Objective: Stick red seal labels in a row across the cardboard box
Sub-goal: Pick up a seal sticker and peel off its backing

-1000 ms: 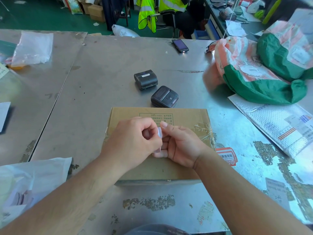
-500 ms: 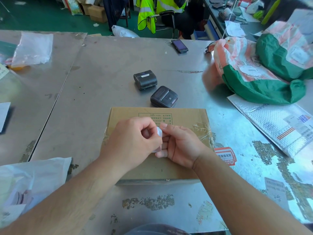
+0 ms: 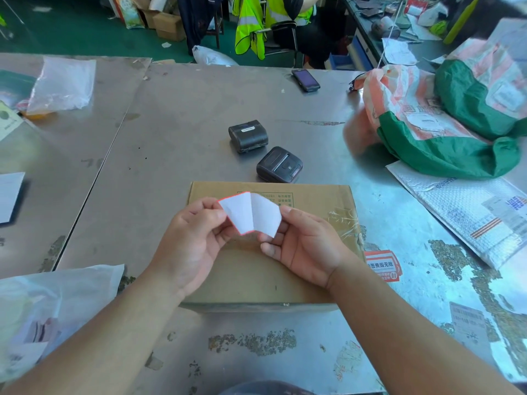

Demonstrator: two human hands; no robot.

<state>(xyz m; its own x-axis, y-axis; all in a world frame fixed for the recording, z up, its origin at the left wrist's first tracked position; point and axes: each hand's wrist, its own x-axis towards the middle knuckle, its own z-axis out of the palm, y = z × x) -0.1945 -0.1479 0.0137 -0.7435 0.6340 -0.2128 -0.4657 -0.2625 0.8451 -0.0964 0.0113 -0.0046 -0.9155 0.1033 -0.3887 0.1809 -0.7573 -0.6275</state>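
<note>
A flat cardboard box [image 3: 313, 201] lies on the metal table in front of me, with clear tape on its right side. Above it both hands hold one seal label, its white underside toward me. My left hand [image 3: 191, 240] pinches the red-edged label [image 3: 238, 212]. My right hand [image 3: 302, 246] pinches the white backing paper [image 3: 265, 216], which is partly peeled away along a middle fold. Another red seal label [image 3: 382, 265] is stuck on the table just right of the box.
Two black portable printers [image 3: 248, 135] [image 3: 279, 165] sit just behind the box. A phone [image 3: 305, 80] lies farther back. Green and orange bags [image 3: 445, 121] and a bubble mailer [image 3: 467, 212] fill the right side. Plastic bags [image 3: 54, 306] lie at the near left.
My hands were bunched together over the box, picking at a small folded label. They have now moved apart, opening the label and its backing into a wide fan.
</note>
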